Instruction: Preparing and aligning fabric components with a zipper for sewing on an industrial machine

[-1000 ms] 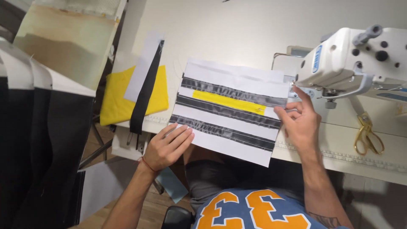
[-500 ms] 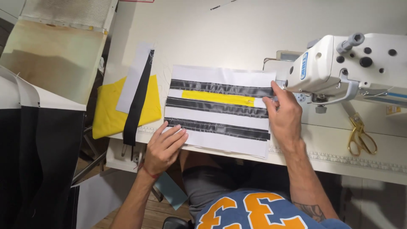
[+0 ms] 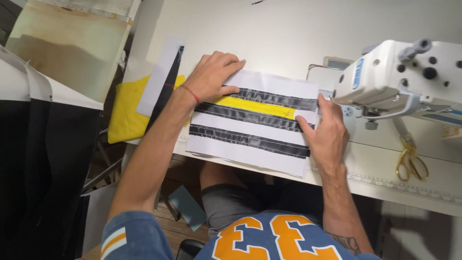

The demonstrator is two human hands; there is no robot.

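Both grips lie flat, released, on the striped panel (image 3: pixel 250 123): left hand (image 3: pixel 211 77) at its far-left corner; right hand (image 3: pixel 325 132) at its right edge, just beside the sewing machine (image 3: pixel 399 77); scissors (image 3: pixel 409 156) right of the panel; yellow cloth (image 3: pixel 126 113) left of it.

A white sewing machine (image 3: pixel 399 77) stands on the right of the white desk (image 3: pixel 288 33), with gold-handled scissors (image 3: pixel 411 156) just below it. A yellow cloth (image 3: pixel 126 113) hangs over the desk's left edge under a white and black strip (image 3: pixel 161 79)

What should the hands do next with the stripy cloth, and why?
Probably slide the striped panel a little to the right, toward the sewing machine. The right hand presses its right edge, which lies just short of the machine's head, and the left hand lies flat on its upper left corner. Both hands hold it flat, so a small push looks easy.
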